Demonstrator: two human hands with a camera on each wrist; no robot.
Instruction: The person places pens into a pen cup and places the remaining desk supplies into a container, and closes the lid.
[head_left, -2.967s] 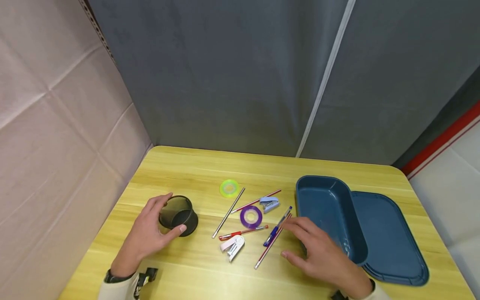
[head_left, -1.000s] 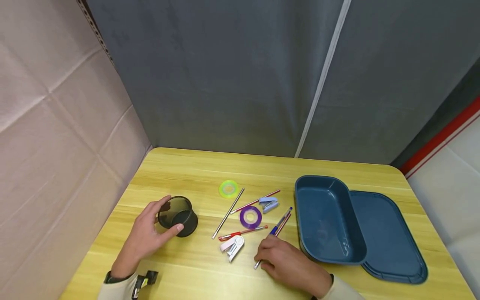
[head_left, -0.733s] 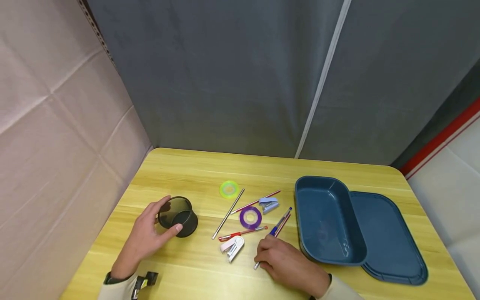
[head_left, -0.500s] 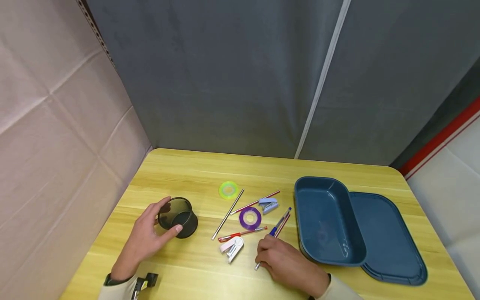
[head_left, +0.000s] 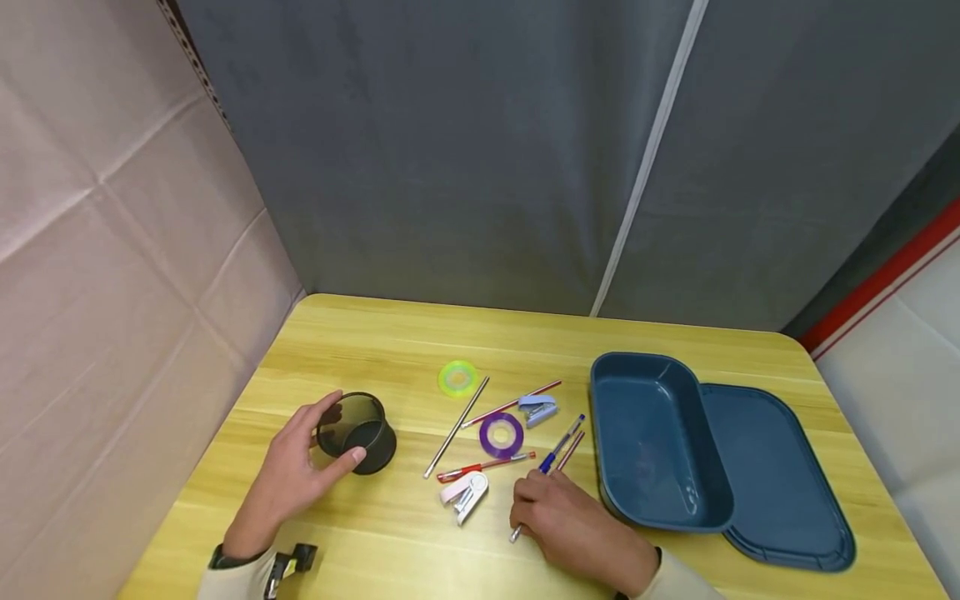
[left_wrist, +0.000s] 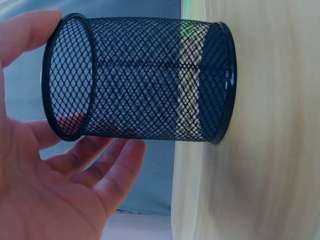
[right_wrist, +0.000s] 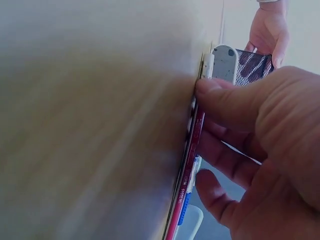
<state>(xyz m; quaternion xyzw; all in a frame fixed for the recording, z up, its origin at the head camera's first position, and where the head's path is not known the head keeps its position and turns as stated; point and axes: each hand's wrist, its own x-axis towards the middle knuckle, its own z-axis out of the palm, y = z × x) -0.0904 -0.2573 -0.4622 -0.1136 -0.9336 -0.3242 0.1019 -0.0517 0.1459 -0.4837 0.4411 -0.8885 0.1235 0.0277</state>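
My left hand [head_left: 288,475] holds the black mesh pen cup [left_wrist: 140,80] near its rim, thumb on one side and fingers on the other. The cup stands upright on the table. My right hand [head_left: 573,525] pinches a red pencil [right_wrist: 192,155] near its white eraser end, low against the tabletop. A blue pen [head_left: 561,444] lies alongside the pencil, its lower part hidden by the fingers. Left of the right hand lie a pale pink and white stapler [head_left: 468,493] and a red pen [head_left: 480,468].
Further back are a purple tape roll [head_left: 484,435], a green tape roll [head_left: 444,379], a silver pencil [head_left: 456,428], another red pencil [head_left: 495,410] and a lilac stapler [head_left: 537,408]. At right stands a dark blue box [head_left: 708,442], its lid [head_left: 783,475] beside it.
Since three seconds ago my right hand has moved left and down onto the red pencil and pinched it. Lately the pencil has shifted slightly away from the blue pen. My left hand stays on the cup.
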